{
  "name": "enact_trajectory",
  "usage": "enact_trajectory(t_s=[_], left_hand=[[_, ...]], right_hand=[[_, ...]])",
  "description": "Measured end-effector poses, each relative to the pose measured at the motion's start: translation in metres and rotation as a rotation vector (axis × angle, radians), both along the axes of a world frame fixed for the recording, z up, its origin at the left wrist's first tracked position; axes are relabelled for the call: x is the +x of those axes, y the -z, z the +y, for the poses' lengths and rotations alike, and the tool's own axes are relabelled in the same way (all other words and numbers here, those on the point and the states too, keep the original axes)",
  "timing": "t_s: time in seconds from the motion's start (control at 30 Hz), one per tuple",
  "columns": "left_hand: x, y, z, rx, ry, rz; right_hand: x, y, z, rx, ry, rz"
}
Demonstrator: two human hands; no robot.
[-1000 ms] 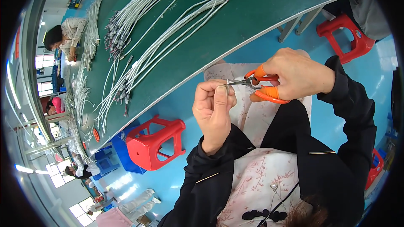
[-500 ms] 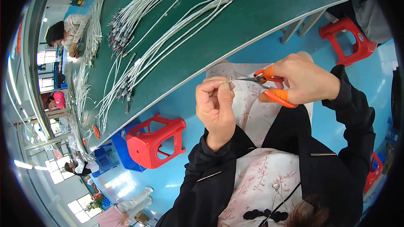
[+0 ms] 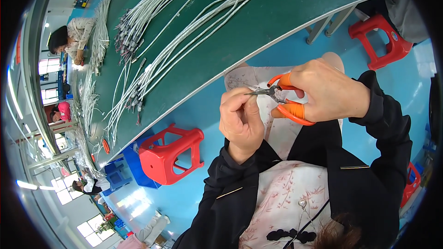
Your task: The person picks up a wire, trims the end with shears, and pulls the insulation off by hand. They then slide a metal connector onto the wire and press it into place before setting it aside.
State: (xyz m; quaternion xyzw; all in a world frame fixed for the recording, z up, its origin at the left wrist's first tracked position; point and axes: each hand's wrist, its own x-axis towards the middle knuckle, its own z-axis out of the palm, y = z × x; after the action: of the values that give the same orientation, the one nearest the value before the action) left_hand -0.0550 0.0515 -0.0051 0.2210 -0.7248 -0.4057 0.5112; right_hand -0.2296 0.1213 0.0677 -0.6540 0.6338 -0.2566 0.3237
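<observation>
In front of my lap, my right hand [image 3: 325,90] is wrapped around long-nose pliers [image 3: 265,91] with orange handles, parts of which look bound in orange tape. Their dark, pointed jaws reach left to the fingertips of my left hand [image 3: 242,122]. Thumb and forefinger of that hand are pinched together, the other fingers curled in. Whatever small thing sits between them is hidden by the fingers and the jaw tips.
A green table [image 3: 221,50] holds a bundle of white cables [image 3: 184,41] with dark ends and a larger pile [image 3: 157,4] behind it. Red stools [image 3: 168,154] stand beside it; another red stool [image 3: 383,41] is at right. Several people sit or stand at left.
The pliers have moved slightly left and down, so their jaws now meet my left fingertips. The small thin piece that stuck up from those fingertips no longer shows clearly.
</observation>
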Motion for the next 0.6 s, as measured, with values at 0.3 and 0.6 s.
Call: enact_trajectory(t_s=[0.3,0.6], left_hand=[[0.003,-0.011,0.002,0.213,0.103,-0.007],[0.009,-0.017,-0.006,0.688,0.386,0.280]], right_hand=[[-0.002,0.002,-0.001,-0.044,0.028,0.037],[-0.027,0.016,-0.008,0.017,-0.063,0.068]])
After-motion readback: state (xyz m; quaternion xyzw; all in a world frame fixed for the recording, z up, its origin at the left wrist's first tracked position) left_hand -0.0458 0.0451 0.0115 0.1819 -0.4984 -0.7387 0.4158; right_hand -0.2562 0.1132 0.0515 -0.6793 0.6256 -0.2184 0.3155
